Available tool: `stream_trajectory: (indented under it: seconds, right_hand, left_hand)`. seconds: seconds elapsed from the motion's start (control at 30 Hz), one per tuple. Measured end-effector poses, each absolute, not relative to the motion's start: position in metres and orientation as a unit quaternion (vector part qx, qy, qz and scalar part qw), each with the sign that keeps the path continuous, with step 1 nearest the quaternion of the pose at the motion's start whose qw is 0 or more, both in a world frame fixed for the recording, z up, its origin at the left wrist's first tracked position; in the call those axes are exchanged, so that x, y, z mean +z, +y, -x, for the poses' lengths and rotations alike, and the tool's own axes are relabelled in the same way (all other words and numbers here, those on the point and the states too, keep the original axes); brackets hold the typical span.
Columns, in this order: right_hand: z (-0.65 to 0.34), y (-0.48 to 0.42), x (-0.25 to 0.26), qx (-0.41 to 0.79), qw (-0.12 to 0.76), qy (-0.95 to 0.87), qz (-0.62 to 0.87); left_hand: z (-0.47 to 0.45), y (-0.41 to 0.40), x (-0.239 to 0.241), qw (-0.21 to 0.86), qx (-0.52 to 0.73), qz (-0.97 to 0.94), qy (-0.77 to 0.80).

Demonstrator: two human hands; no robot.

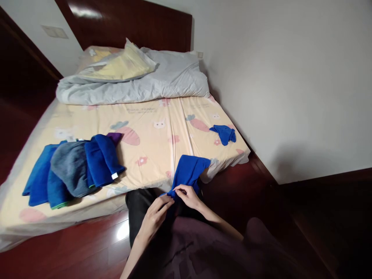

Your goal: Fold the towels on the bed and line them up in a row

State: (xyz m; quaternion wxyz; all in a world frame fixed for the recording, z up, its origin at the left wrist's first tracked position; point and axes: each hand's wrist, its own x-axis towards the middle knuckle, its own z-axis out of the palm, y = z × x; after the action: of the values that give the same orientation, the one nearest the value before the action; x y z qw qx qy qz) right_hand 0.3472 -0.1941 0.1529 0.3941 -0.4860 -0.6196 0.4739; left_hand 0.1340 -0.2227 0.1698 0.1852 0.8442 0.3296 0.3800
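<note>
A blue cloth [188, 170], likely a towel, drapes from the bed's front edge toward my lap. My left hand [158, 209] grips its near edge with fingers bent and pressed together. Close beside it, my right hand [187, 195] pinches the same cloth between thumb and fingers. The part of the cloth under my hands is bunched and partly hidden. To the left, several folded or rolled blue towels [101, 159] lie in an overlapping row, with a grey towel [74, 166] among them. A small crumpled blue cloth [224, 134] rests near the bed's right edge.
The bed [151, 143] has a yellow sheet printed with carrots and rabbits. A rolled grey quilt [136, 89] and a yellow pillow [128, 64] lie toward the dark wooden headboard [139, 23]. A white wall [290, 85] stands at the right, above the dark red floor [232, 201].
</note>
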Motion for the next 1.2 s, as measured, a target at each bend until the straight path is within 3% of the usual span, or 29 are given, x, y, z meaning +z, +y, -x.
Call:
stream_trajectory:
  seconds: [0.1, 0.2, 0.37, 0.57, 0.73, 0.9, 1.2]
  right_hand:
    - [-0.347, -0.201, 0.166, 0.428, 0.418, -0.672, 0.437]
    - [-0.339, -0.212, 0.18, 0.301, 0.45, -0.742, 0.396]
    - [-0.322, -0.22, 0.188, 0.157, 0.479, -0.739, 0.446]
    - [-0.34, -0.203, 0.195, 0.152, 0.486, -0.711, 0.485]
    - [-0.343, -0.21, 0.209, 0.246, 0.425, -0.757, 0.432]
    - [-0.316, -0.214, 0.197, 0.239, 0.363, -0.779, 0.453]
    - [-0.316, -0.197, 0.199, 0.218, 0.457, -0.737, 0.448]
  left_hand:
    - [-0.138, -0.223, 0.174, 0.183, 0.432, -0.782, 0.41]
    - [-0.145, -0.222, 0.183, 0.143, 0.47, -0.737, 0.464]
    - [-0.146, -0.222, 0.199, 0.096, 0.437, -0.784, 0.431]
    - [-0.129, -0.214, 0.227, 0.024, 0.418, -0.81, 0.411]
    - [-0.124, -0.207, 0.243, -0.06, 0.444, -0.767, 0.459]
    - [-0.134, -0.211, 0.243, 0.002, 0.42, -0.793, 0.44]
    - [-0.137, -0.221, 0.259, 0.095, 0.395, -0.815, 0.415]
